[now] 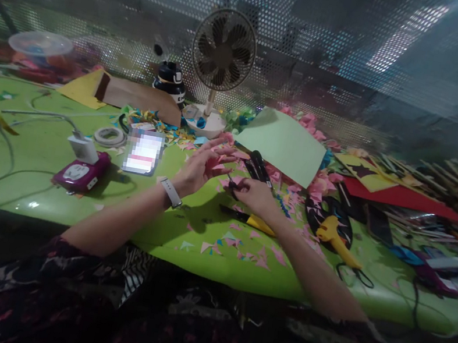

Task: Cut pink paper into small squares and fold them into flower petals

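In the head view, the left hand (205,168) has its fingers spread, while the right hand (256,195) pinches a small dark object (232,184) at its own 9 o'clock, towards the left fingertips; whether those touch it I cannot tell. Its kind is too small to make out, but it looks light and fairly stiff, best taken by the end at 3 o'clock, above the loose, featherlight paper scraps (264,253) at 6 o'clock.

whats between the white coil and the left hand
In the head view, a phone with a lit screen lies between the white coil and the left hand, then a stretch of green tabletop.
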Tool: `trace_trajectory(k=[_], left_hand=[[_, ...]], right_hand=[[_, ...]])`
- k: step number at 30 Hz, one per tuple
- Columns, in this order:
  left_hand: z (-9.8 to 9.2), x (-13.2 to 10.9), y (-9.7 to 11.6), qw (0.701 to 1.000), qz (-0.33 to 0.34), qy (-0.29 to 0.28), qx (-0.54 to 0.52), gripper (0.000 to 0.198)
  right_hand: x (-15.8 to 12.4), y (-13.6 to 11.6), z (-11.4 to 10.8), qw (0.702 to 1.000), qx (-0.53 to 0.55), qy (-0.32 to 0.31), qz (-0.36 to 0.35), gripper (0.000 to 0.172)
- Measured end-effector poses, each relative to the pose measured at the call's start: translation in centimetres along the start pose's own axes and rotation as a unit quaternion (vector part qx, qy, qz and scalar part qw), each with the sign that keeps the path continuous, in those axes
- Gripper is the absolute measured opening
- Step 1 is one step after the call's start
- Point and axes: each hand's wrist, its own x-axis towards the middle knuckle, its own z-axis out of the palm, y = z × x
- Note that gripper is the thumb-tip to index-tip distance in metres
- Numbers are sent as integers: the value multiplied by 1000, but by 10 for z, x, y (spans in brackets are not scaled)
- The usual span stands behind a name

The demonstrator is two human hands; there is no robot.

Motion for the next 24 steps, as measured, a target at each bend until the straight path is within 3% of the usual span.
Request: trace_trajectory(k=[6,10,15,17,20,24], left_hand=[[0,-3,1,999,4,-42,31,55],[0,-2,-2,996,12,-83,18,62],[-2,1,-6,996,14,-86,7,74],[-3,3,-8,997,10,-83,1,79],[-3,2,-13,997,3,-76,-3,85],[-1,0,-19,996,-24,-82,-2,78]], right_hand=[[12,-22,12,996,-42,-37,-70,32],[17,-32,26,998,-17,-31,-53,28],[18,-28,23,993,96,-58,-48,10],[15,-24,16,975,206,-77,-34,13],[6,-20,7,919,382,-99,-20,16],[-3,-18,3,889,456,-23,-18,32]])
